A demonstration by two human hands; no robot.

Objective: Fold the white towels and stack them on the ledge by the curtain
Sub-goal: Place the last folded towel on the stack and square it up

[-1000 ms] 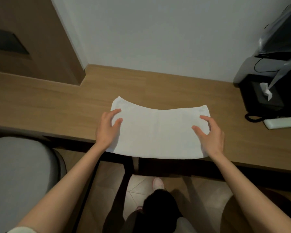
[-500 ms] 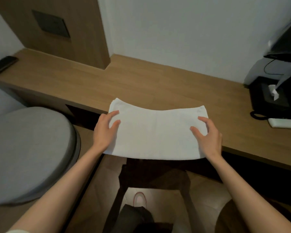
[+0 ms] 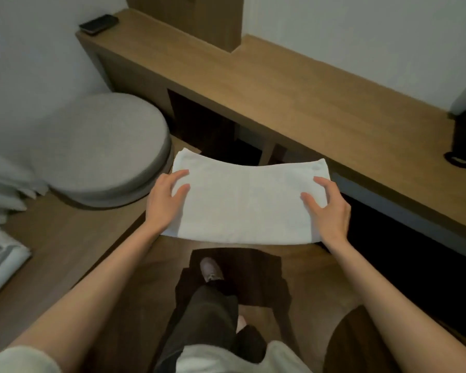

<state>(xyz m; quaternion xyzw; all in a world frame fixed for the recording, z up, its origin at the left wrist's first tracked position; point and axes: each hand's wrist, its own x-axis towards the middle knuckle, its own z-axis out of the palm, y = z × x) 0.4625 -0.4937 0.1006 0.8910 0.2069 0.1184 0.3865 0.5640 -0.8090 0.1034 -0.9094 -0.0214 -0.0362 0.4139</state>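
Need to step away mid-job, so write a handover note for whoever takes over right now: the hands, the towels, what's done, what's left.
Left hand: holds the left end of the folded white towel.
Right hand: holds its right end.
Towel: held flat in the air over the floor, clear of the wooden desk.
Stack of white towels: on the ledge, lower left, by the curtain.
Done: this towel is folded.
Left: carry it left and lay it on the stack. No unfolded towels are in view.
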